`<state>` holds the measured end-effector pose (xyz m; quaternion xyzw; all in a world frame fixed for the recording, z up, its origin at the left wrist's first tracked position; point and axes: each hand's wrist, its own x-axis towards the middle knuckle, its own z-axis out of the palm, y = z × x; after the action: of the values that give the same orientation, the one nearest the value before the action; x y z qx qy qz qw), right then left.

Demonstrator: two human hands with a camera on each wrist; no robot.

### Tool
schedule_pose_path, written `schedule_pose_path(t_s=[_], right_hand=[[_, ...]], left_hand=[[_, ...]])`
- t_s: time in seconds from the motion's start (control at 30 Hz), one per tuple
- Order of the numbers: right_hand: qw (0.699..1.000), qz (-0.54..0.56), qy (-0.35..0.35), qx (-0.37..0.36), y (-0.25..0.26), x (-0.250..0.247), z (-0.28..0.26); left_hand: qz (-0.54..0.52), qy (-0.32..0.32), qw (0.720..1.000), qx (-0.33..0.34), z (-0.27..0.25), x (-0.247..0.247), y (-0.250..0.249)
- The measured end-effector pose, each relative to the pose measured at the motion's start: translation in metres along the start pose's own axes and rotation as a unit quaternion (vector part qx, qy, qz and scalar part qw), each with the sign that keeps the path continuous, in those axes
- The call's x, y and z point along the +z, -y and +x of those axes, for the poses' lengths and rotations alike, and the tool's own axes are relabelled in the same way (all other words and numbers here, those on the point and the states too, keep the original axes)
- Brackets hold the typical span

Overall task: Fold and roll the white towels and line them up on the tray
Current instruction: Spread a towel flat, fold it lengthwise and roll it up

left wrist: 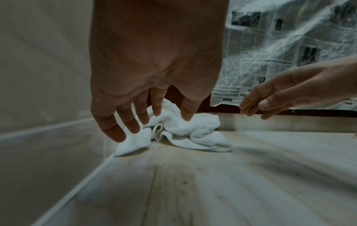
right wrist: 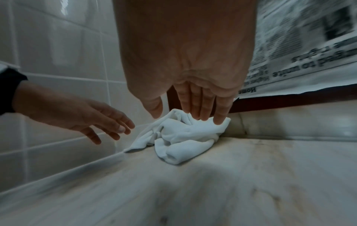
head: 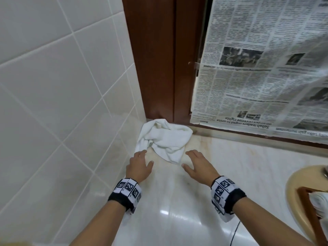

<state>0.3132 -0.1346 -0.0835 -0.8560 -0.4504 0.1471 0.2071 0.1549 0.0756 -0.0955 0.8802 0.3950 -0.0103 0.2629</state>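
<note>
Both hands are stretched forward, palms down, with the fingers loose and spread, and neither has hold of anything. The left hand [head: 139, 164] has its fingertips right at the near left flap of the white towel [head: 166, 139]; whether they touch the cloth I cannot tell. The right hand [head: 198, 165] hangs just beside the towel's near right corner, apart from it.

That towel lies in a crumpled heap on the pale marble table [head: 239, 162], pushed into the far corner where the tiled wall [head: 53, 86] meets the dark wooden frame [head: 159, 59]. It looks like soft, light terry cloth, limp and full of folds, so I'd judge it will sag and drag instead of keeping any shape, and will slide easily on the glossy stone. The sensible hold seems to be a pinch on two hemmed corners, the flap by the left fingers and the tongue pointing toward the person, then a lift and shake to open it flat before any folding.

Behind it, sheets of newspaper [head: 266, 68] hang over the window. Off at the right edge, the corner of a wooden tray [head: 304, 197] sits over a cream basin [head: 294, 183], with something white and blurred, perhaps another towel, in it.
</note>
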Motion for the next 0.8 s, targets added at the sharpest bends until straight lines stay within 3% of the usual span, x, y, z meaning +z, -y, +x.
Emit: schedule_pose_path(t_s=[0.27,0.4,0.53,0.67,0.8], right_hand=[[0.999,-0.041,-0.008,0.025,0.021,0.027,0.105],[0.994,-0.091,0.031,0.057,0.009,0.047,0.123],[0.994,-0.081,0.022,0.067,0.001,0.057,0.112],[0.992,-0.069,0.044,0.095,-0.010,0.049,0.073],[0.972,-0.105,0.146,0.151,-0.016,0.017,0.026]], left_hand=[[-0.031,-0.069,0.996,0.047,0.080,-0.001,0.000],[-0.023,-0.082,0.996,0.013,0.102,0.001,-0.007],[0.006,-0.085,0.996,-0.011,0.119,0.004,-0.008],[0.024,-0.036,0.999,0.015,0.111,0.003,-0.005],[-0.067,0.055,0.996,0.036,0.065,0.007,-0.011]])
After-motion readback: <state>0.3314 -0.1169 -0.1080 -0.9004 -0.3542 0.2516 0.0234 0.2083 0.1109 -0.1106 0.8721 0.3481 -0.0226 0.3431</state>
